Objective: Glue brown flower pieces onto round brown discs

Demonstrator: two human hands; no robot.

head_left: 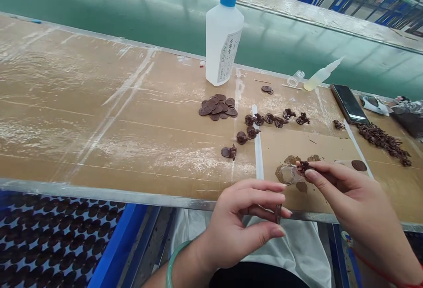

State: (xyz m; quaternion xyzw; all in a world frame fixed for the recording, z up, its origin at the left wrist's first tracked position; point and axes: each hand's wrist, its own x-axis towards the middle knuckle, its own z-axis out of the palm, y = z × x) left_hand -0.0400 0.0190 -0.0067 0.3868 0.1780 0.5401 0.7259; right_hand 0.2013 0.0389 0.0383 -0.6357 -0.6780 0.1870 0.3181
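Between thumb and fingers, my left hand (249, 222) holds a brown oval disc (278, 214) on edge, just past the table's front edge. A small dark brown figurine (302, 168) is pinched in my right hand (343, 186), over a small clear glue dish (288, 174) on the brown board. Left of the dish, several figurines on discs (253, 132) stand in a loose curve. Behind them lies a pile of loose brown discs (218, 106). A heap of loose figurines (383, 142) lies at the right.
A large white glue bottle (224, 41) with a blue cap stands at the back. A small dropper bottle (322, 75) and a phone (348, 103) lie further right. At lower left, a blue crate (115, 244) holds rows of brown pieces. A green belt (148, 12) runs behind.
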